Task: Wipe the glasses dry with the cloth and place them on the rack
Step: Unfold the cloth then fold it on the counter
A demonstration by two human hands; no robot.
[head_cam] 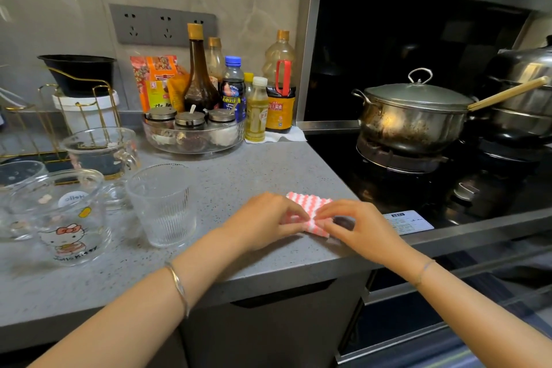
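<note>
Both forearms reach in from the near counter edge, palms down. The left hand (263, 221) and right hand (363, 228) meet fingertip to fingertip, each pinching a fold of the pink-and-white cloth (309, 203). The cloth lies flat on the grey countertop (239, 170), just beside the stove. Its long axis runs away from the person, the near end hidden under the fingers. Left of the hands stand a ribbed glass (162, 206) and a cartoon-printed mug (68, 218), both upright. A handled glass mug (101, 149) stands behind them, the gold wire rack (74, 107) beyond.

left wrist: silver bangle (178, 287) | right wrist: thin bracelet (424, 271) | forearms (134, 311): bare
</note>
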